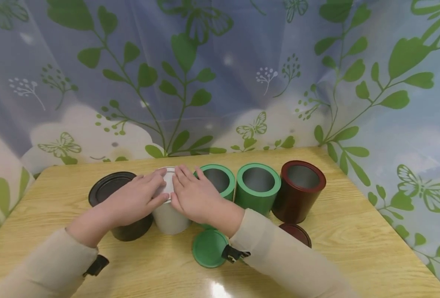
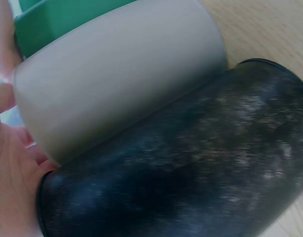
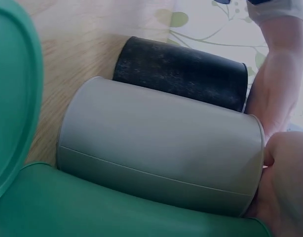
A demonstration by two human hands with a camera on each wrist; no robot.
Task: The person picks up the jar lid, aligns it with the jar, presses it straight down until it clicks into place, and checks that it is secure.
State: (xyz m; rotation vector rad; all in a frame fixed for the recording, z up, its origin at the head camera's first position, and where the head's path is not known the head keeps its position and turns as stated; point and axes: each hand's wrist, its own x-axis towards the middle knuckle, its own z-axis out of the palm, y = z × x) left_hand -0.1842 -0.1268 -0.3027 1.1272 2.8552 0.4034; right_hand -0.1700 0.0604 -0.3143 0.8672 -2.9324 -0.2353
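L hand (image 1: pixel 135 196) rests on the white lid (image 1: pixel 170 182) atop the white can (image 1: pixel 172 221), fingers only slightly bent, not wrapped round anything; R hand (image 1: pixel 197 194) touches the same lid from the other side, fingers nearly straight, again w/o a grip. White can stands upright on the table (image 1: pixel 141 273). Rel. to it: black can (image 1: pixel 130 231) just L, 1st green can (image 1: pixel 220 178) just R, 2nd green can (image 1: pixel 257 200) farther R, dark red can (image 1: pixel 297 203) farthest R; green lid (image 1: pixel 210 249) lies in front & a bit R, dark red lid (image 1: pixel 298 234) well R, partly hidden by R sleeve (image 1: pixel 287 260). Hands cover much of the white lid, so can't tell if it's fully seated. R arm & hand block part of 1st green can, L arm part of black can. In both wrist views fingertips are mostly hidden past white can's top rim; in L wrist view black can is cropped.
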